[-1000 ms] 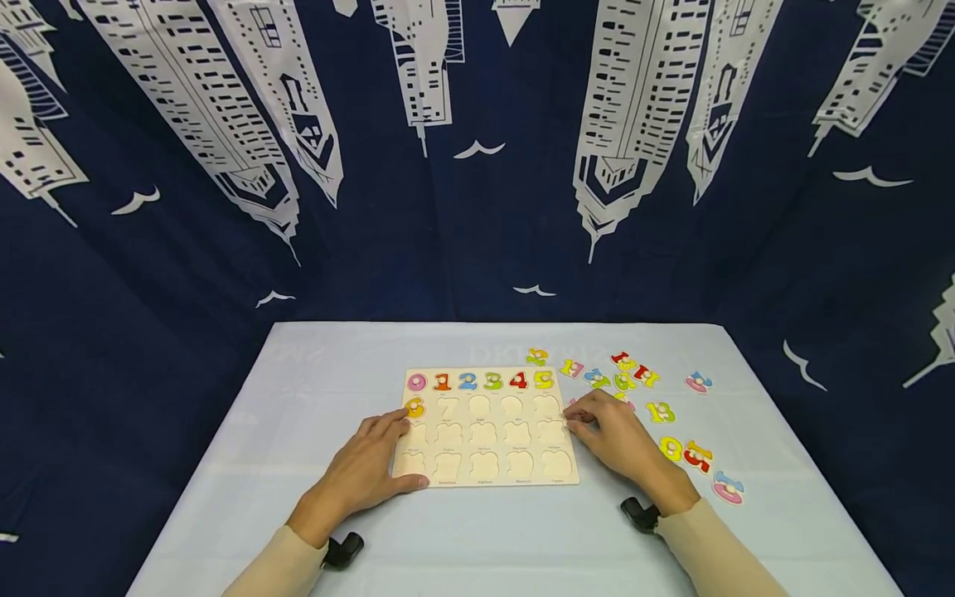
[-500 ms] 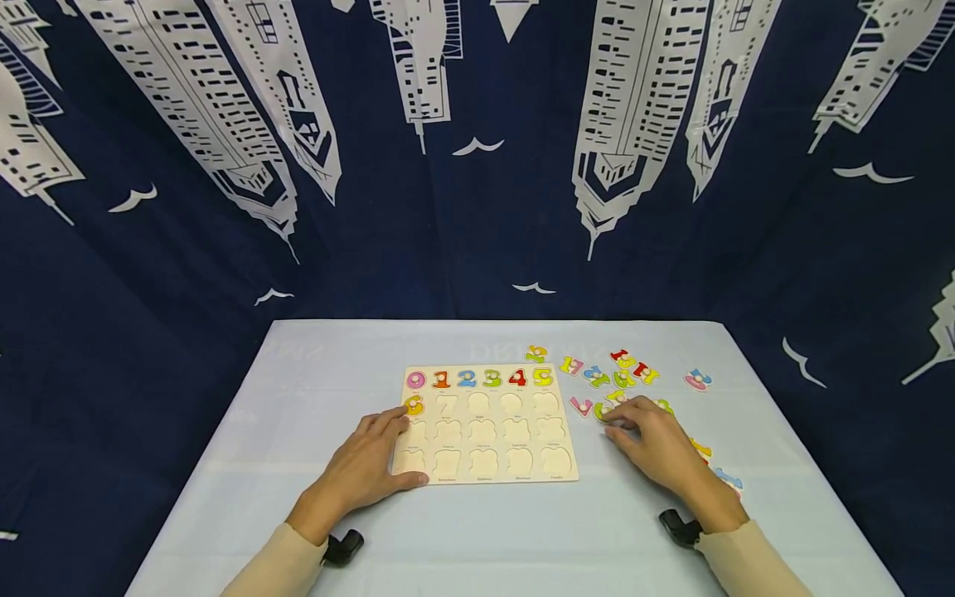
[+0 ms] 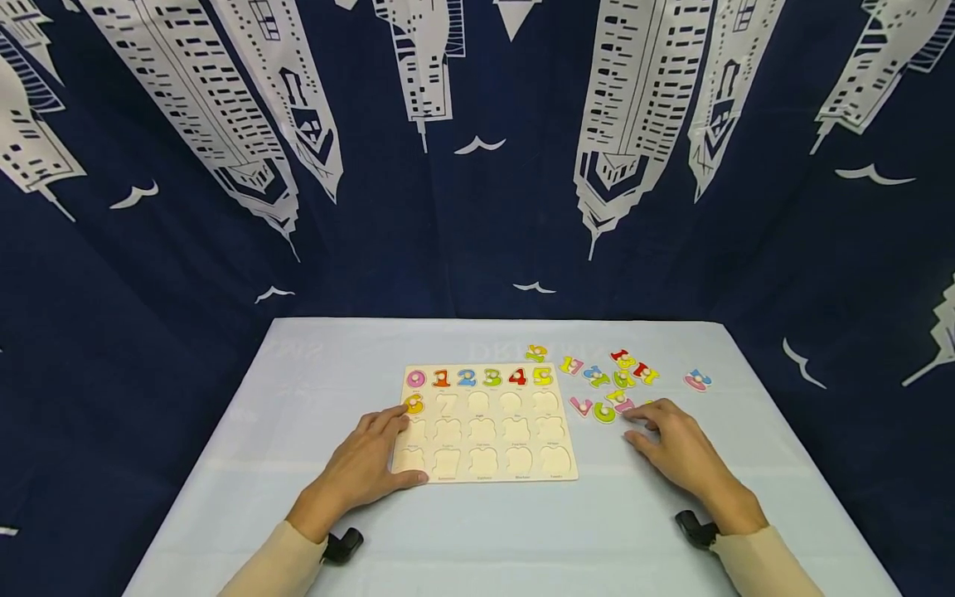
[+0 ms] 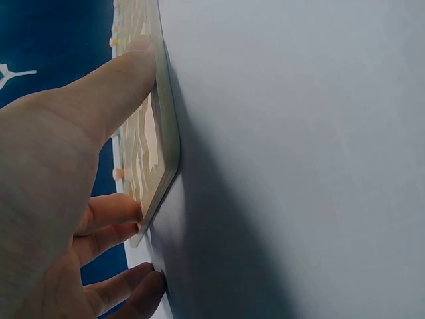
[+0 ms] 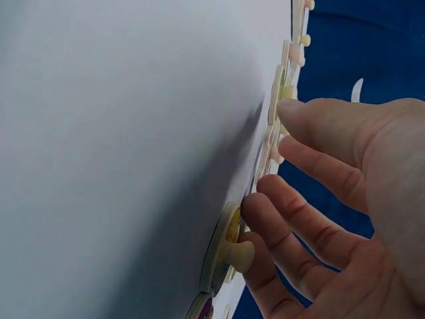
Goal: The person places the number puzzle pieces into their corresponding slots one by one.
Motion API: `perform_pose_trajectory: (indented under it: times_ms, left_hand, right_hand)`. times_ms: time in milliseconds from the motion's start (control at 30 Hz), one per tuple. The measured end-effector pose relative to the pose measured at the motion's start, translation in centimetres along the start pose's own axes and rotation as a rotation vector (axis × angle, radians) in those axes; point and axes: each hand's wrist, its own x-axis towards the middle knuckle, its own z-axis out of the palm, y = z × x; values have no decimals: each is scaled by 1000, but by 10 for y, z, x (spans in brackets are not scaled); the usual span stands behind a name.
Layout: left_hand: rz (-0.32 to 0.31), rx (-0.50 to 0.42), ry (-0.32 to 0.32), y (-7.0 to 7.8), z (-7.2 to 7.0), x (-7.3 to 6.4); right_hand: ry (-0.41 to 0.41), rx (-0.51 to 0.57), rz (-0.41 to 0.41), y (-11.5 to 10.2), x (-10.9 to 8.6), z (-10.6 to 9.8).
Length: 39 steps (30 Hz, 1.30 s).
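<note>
A wooden number puzzle board (image 3: pixel 462 419) lies on the table, with knobbed numbers 0 to 5 along its top row and an orange 6 (image 3: pixel 414 404) below. My left hand (image 3: pixel 361 464) rests on the board's near left corner, thumb on the front edge and fingers at the left side. My right hand (image 3: pixel 682 448) hovers at the loose pieces, its fingertips right by a pink piece (image 3: pixel 623 406). In the right wrist view its thumb and index finger stand apart with nothing between them. A pink 7 (image 3: pixel 581 406) and a green round piece (image 3: pixel 603 413) lie left of it.
Several loose number pieces (image 3: pixel 622 379) are scattered behind the right hand. A yellow-and-green piece (image 3: pixel 535 353) lies behind the board, and a pink-and-blue one (image 3: pixel 697 381) sits farther right. A white cloth covers the table (image 3: pixel 336 356); a dark blue printed curtain (image 3: pixel 448 232) hangs behind.
My right hand has moved right from the board's edge, over the loose pieces, uncovering the pink 7 and the green round piece. The left hand has stayed on the board.
</note>
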Motion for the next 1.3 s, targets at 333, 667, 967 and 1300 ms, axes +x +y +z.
perform_pose_trajectory:
  times_ms: [333,667,967,1300]
  left_hand:
    - [-16,3,5,-3,-1,1]
    - [-20,-14,4,-3,-2,0]
    - [-31,-14,-1,-3,0,2]
    - [-22,-34,-7,-2,-4,2]
  right_hand:
    - [-18,-4,-62,-14,19,5]
    - [-60,-16,-141,-44,50,18]
    - [-55,-14,-134,-50,66,27]
    - [-7,20,-151,-61,67,24]
